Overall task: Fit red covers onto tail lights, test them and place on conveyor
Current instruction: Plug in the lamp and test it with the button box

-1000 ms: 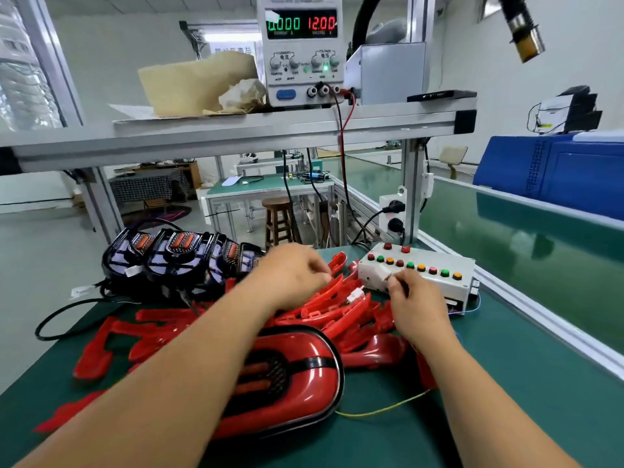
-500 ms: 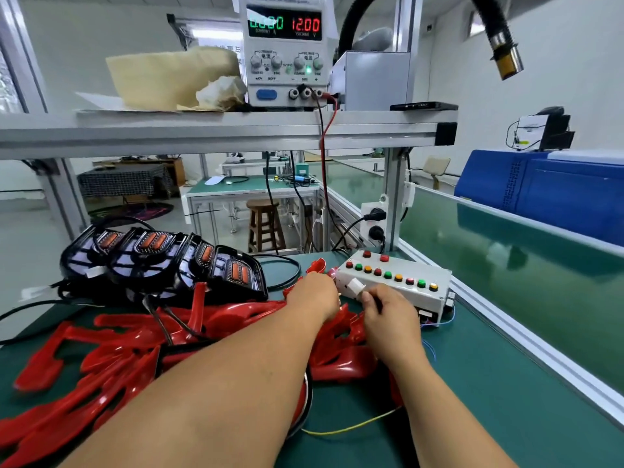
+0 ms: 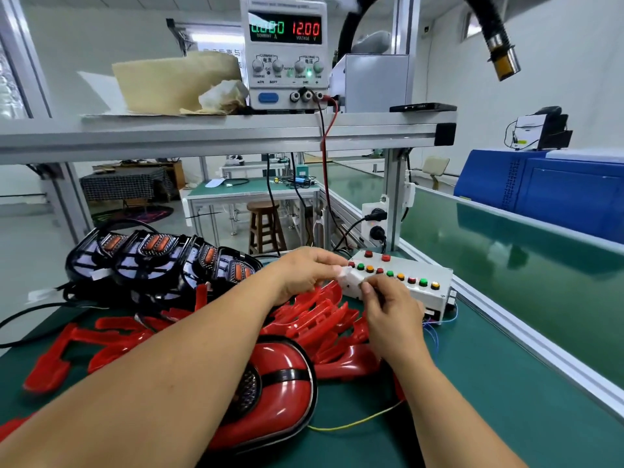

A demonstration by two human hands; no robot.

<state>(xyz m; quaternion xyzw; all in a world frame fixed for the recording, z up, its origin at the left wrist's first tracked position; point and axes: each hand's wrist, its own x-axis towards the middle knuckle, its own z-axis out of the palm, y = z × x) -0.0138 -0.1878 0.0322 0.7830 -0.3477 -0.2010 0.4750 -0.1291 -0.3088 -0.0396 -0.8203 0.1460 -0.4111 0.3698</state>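
Both hands had drawn together since a second before, meeting at the left end of the button box (image 3: 410, 287). There the left hand (image 3: 304, 271) and the right hand (image 3: 391, 312) each pinched the small white connector (image 3: 351, 276) with curled fingertips, from opposite sides. Loose red covers (image 3: 320, 319) lay heaped just left of the box, under the hands. Nearer than the box, the covered tail light (image 3: 273, 393) rested on the mat beneath the left forearm. Right of the box ran the green conveyor (image 3: 506, 261).
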